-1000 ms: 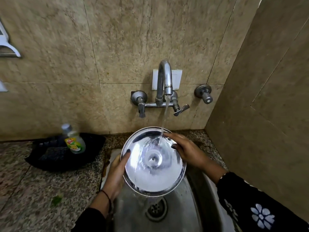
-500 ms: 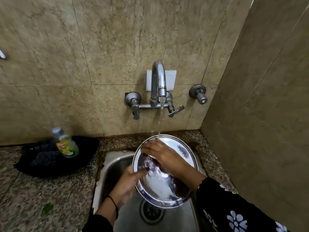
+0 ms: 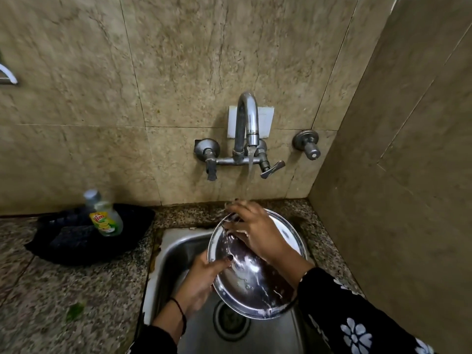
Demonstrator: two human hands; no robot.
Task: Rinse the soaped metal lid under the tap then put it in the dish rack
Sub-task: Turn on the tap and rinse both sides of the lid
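Left hand (image 3: 201,279) grips the metal lid (image 3: 255,279) at its left rim, thumb lying across the wet upper face and the fingers hidden beneath, so the hand is closed on the lid. It holds the lid tilted over the steel sink (image 3: 173,256), above the drain (image 3: 231,321), with the far edge raised toward the wall. Right hand (image 3: 255,232) rests palm down on the upper part of the lid, fingers spread and pressed flat against the metal near the far rim; it is open, not clamped around anything. Water runs in a thin stream from the wall tap (image 3: 247,123) and lands at the fingertips of the right hand, and streaks of water and white suds lie across the lid's lower half. On the granite counter (image 3: 63,290) to the left of the sink, a dish soap bottle (image 3: 104,215) stands upright in a black tray (image 3: 84,238), well apart from the hands.
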